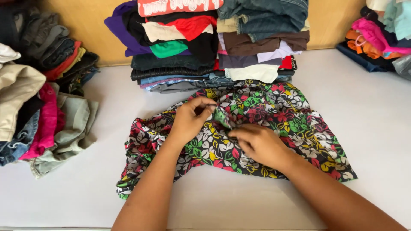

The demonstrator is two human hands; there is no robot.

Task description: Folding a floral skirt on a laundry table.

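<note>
Pinching a small fold of fabric near the middle of the floral garment (257, 124), the left hand (190, 119) and right hand (257, 143) are both working on the same spot, so the folding is looking barely begun. The garment is lying spread and rumpled on the white tabletop (364, 107), its edges uneven and one corner trailing toward the person on the left side. The left grip is closing narrowly, thumb and fingers holding a bit of the cloth just above the garment's centre; the right grip is pressing down and nipping the same ridge of cloth from the near side, the two hands sitting just beside each other. No clean fold line is showing yet, and nothing of the garment is squared up. Behind the garment, two tall stacks of folded clothes (214, 47) are standing against the wall, their lowest layers touching its far edge, which is suggesting that much of the sorting is already finished. To the left of the garment a loose heap (38, 107) of unfolded clothes is waiting, and to the right, well apart, another pile (381, 38) is sitting at the tabletop's far corner. Judging by these, a fair share is remaining.
</note>
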